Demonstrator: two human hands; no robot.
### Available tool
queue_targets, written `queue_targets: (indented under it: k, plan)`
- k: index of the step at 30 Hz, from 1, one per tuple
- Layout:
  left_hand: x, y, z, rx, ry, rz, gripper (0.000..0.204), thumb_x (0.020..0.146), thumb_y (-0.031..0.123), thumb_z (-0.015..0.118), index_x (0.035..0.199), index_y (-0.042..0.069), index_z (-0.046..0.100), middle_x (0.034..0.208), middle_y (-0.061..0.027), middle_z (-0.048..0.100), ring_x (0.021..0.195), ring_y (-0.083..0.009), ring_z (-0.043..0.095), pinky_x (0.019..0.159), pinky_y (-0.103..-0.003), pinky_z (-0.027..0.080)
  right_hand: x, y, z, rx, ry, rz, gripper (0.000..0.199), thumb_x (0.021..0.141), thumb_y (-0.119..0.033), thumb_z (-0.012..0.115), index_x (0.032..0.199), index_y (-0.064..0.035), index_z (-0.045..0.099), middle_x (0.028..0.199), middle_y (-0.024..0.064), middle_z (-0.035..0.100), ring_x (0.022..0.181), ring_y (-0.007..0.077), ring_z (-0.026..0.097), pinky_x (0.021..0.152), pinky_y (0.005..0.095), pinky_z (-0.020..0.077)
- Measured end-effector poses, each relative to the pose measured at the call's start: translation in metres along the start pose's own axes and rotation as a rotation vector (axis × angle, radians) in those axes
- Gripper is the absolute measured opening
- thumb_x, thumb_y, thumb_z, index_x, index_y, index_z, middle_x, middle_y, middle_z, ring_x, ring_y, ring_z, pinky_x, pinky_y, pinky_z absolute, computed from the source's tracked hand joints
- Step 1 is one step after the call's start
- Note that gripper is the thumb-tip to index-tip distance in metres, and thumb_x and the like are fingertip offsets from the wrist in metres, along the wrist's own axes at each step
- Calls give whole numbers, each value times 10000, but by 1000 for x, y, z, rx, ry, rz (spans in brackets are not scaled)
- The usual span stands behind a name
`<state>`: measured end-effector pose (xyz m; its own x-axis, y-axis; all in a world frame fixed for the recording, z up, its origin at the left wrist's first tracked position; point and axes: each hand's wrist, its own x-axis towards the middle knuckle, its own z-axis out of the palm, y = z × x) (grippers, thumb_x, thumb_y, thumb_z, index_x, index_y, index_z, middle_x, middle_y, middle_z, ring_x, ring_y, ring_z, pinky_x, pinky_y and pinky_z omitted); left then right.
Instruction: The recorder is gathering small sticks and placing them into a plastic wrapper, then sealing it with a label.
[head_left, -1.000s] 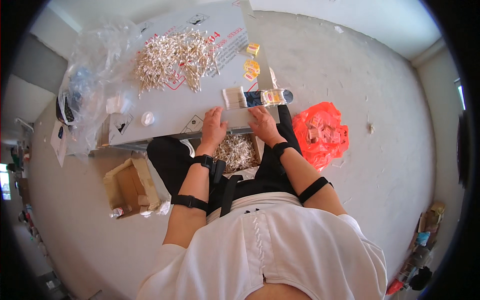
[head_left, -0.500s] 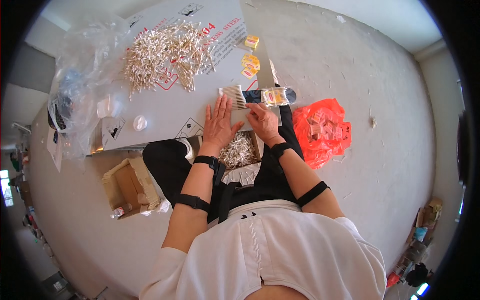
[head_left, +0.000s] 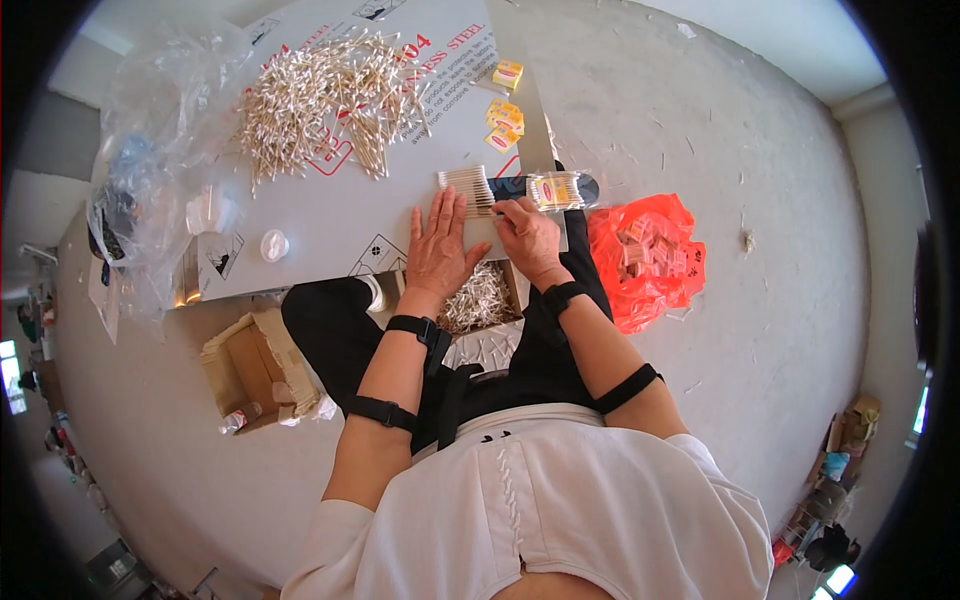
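At 6 o'clock from the 2 hands, a cardboard box (head_left: 517, 290) is positioned between the legs and filled with loose swabs (head_left: 478, 300). At 8 o'clock, a carton (head_left: 238, 368) is set on the floor (head_left: 170, 450); a small clear item (head_left: 240, 417) is contained in its near end. At 3 o'clock, a red plastic bag (head_left: 630, 312) is spread wide at its mouth and loaded with small pinkish packs (head_left: 650, 258).

The left hand (head_left: 437, 255) is laid flat on the table (head_left: 390, 215) with fingers spread; nothing is grasped. The right hand (head_left: 532, 240) is held with fingers curled at the near edge of a dark strip (head_left: 508, 186); whether anything is pinched cannot be told. The swab row (head_left: 465, 183) is aligned side by side at 1 o'clock from the left hand, touched by its fingertips, and at 10 o'clock from the right. At 1 o'clock from the right hand, a yellow-labelled swab pack (head_left: 553, 190) is seated on the strip.

Farther off, a white tub (head_left: 274, 246) is placed at 9 o'clock, a swab pile (head_left: 335, 100) is heaped toward 11, and yellow packets (head_left: 505, 120) are stacked at 12.
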<state>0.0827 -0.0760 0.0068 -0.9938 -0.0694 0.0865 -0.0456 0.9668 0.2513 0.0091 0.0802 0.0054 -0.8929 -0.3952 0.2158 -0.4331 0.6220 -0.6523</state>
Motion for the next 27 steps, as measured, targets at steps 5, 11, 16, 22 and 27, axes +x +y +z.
queue_targets:
  k: [5,11,16,22,27]
  plan:
    - [-1,1,-2,-2,-5,-3,843,879,548,557,1503,59,270,1585,-117,221,1473,-250,186,1191,-504,98,-3,2,2,-16,-10,-68,147,822,-152,653,967,-134,673,822,52,628,755,264,660,642,383,518]
    - [-1,0,-2,-18,-4,0,843,875,530,573,1503,56,271,1584,-118,224,1472,-254,190,1191,-504,97,8,-3,0,84,17,29,188,812,-146,672,999,-128,667,803,55,616,745,259,653,641,378,515]
    - [-1,1,-2,-24,4,1,842,872,525,580,1500,55,276,1585,-118,225,1472,-253,193,1190,-506,96,12,-2,2,16,6,24,176,818,-159,669,991,-130,673,815,58,620,752,259,655,647,384,515]
    - [-1,1,-2,-16,11,3,839,870,521,585,1499,58,279,1584,-115,227,1472,-249,190,1190,-505,97,9,1,6,-6,11,-27,160,822,-174,667,977,-133,675,810,59,629,760,264,658,649,383,519]
    - [-1,1,-3,-36,11,-6,837,870,516,586,1499,57,281,1584,-113,231,1473,-246,188,1190,-506,96,14,1,5,54,7,-2,175,817,-148,668,989,-117,670,802,66,629,753,267,655,648,383,516]
